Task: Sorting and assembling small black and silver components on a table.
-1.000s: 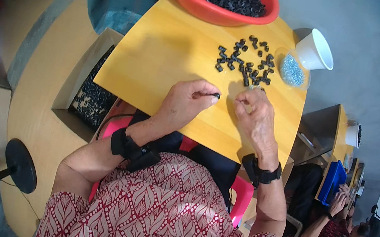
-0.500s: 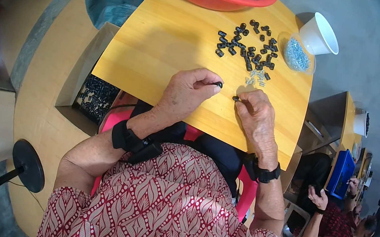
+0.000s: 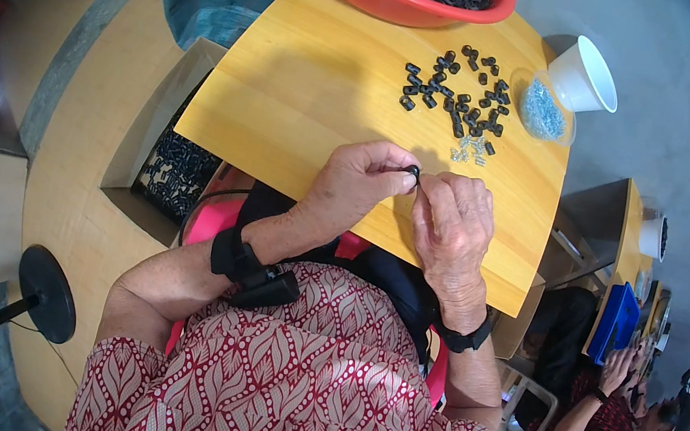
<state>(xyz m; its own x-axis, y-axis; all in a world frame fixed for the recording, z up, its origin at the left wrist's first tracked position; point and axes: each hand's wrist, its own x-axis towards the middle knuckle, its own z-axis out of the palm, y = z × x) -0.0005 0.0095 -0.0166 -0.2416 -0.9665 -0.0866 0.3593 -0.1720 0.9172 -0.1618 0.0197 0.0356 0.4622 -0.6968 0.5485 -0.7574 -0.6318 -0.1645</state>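
My left hand (image 3: 355, 183) pinches a small black curved plastic part (image 3: 412, 171) between thumb and fingertips, over the near part of the yellow wooden table (image 3: 287, 69). Right against it, my right hand (image 3: 455, 227) is closed with its fingertips at the same part. Whatever that hand grips is hidden by its fingers. Beyond my hands lie several loose small black parts (image 3: 461, 105). At their near side is a little group of small silvery pieces, which look like screws (image 3: 469, 150).
A red basin (image 3: 381, 1) heaped with black parts stands at the far edge. On the right are a clear bowl (image 3: 543, 112) of silvery pieces and a white cup (image 3: 584, 76). A cardboard box (image 3: 137, 149) holds black parts at left. Another person (image 3: 602, 423) works at right.
My hands have come together; the right one moved left and the black pieces they held apart now meet. The view has shifted slightly. The other person's hands have drawn together.
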